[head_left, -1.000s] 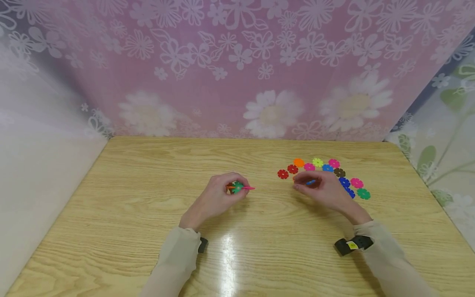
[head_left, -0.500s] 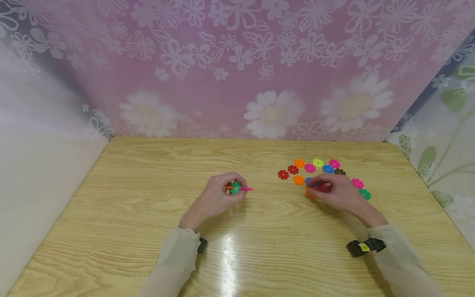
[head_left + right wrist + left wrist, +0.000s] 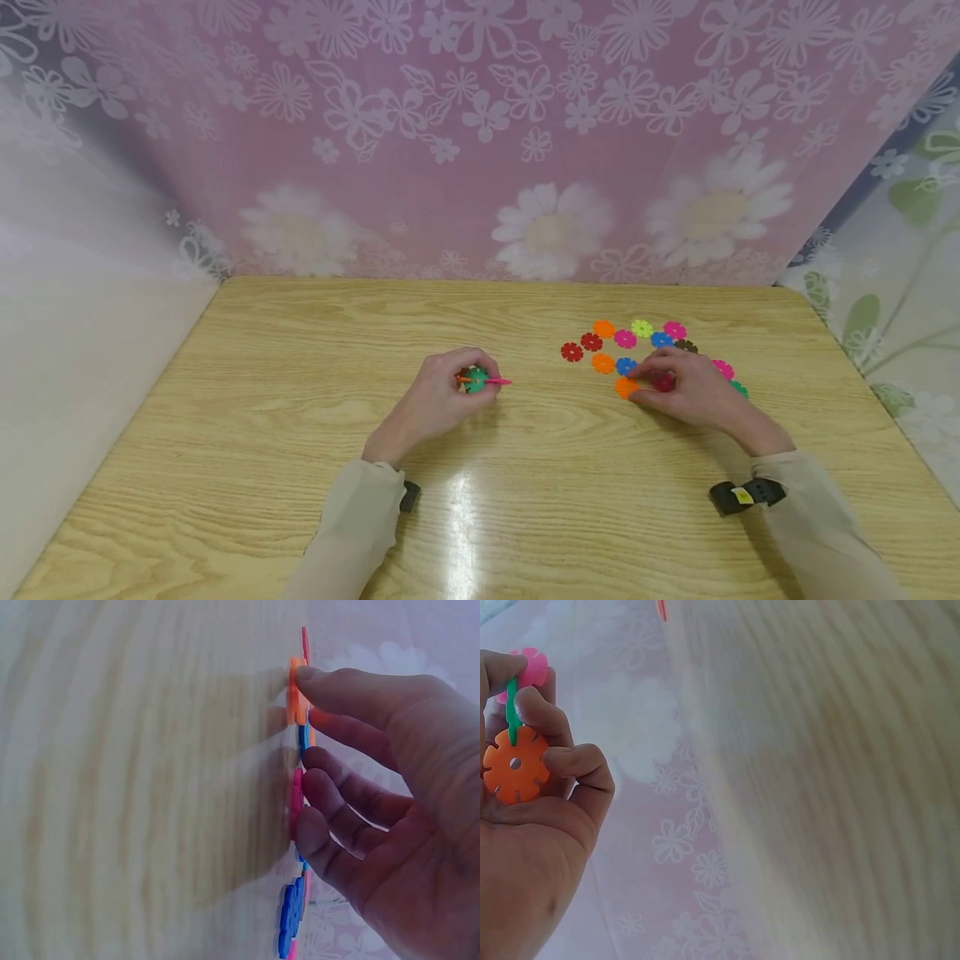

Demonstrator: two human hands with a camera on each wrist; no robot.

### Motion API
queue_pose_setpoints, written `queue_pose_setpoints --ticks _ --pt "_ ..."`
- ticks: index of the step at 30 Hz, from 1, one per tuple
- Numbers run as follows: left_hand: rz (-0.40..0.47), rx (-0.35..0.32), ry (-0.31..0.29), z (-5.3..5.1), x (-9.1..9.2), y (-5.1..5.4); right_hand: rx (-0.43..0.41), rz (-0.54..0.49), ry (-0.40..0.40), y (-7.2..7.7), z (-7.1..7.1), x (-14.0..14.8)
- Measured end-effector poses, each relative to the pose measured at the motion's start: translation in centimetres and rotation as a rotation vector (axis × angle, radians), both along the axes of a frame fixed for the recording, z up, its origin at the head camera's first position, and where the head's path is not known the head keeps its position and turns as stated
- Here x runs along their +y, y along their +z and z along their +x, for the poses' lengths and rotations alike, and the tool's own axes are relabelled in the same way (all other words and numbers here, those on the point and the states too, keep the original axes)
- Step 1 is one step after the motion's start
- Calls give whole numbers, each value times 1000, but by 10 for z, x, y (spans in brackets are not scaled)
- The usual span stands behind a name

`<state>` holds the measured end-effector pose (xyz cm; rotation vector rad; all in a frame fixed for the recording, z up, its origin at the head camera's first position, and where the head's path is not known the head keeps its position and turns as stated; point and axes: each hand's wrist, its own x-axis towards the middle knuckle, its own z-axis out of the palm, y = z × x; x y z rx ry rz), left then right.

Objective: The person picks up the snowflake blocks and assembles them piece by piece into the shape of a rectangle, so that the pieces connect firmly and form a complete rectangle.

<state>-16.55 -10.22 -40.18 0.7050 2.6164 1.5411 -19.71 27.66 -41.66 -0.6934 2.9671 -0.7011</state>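
Note:
In my left hand [image 3: 442, 400], thumb and curled fingers grip joined snowflake discs: a green disc [image 3: 474, 382] between an orange disc [image 3: 516, 766] and a pink disc [image 3: 532, 669]. My right hand [image 3: 701, 392] is low over the loose pieces. Its thumb and forefinger pinch the edges of an orange snowflake disc [image 3: 624, 387] lying flat on the table. The other fingers curve loosely above a pinkish-red disc [image 3: 663, 382]. A light-blue disc [image 3: 626, 367] lies just behind the forefinger, and dark-blue discs [image 3: 289, 919] show in the right wrist view.
More notched discs lie behind and beside the right hand, among them a red disc [image 3: 572, 352], another orange disc [image 3: 602, 363], a yellow-green disc [image 3: 642, 328] and a brown disc [image 3: 686, 346]. The wooden table [image 3: 300, 350] ends at a pink floral curtain [image 3: 420, 208].
My right hand has moved right across the discs, uncovering an orange and a light-blue disc, and settled at another orange one. My left hand has stayed almost still with its joined discs.

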Motion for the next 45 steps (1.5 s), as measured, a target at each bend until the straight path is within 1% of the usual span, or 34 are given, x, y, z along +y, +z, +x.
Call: queue_pose_setpoints --ticks 8,14,23,30,35,40,45 --pt "7 -6 -6 1 1 2 11 12 35 0 -2 1" --pt "9 -10 -7 1 1 1 -37 25 7 0 -1 2" --pt "0 -22 -3 2 2 1 -86 27 2 1 -2 1" --pt "-1 -36 -7 1 2 1 -107 23 -11 1 -2 1" --pt "-5 -39 -5 1 2 1 -118 5 -12 1 -2 0" --pt "-7 -42 -5 1 2 1 -156 -26 -15 2 -2 -2" --pt "-5 -37 -1 1 1 1 -155 -71 -8 3 0 -5"
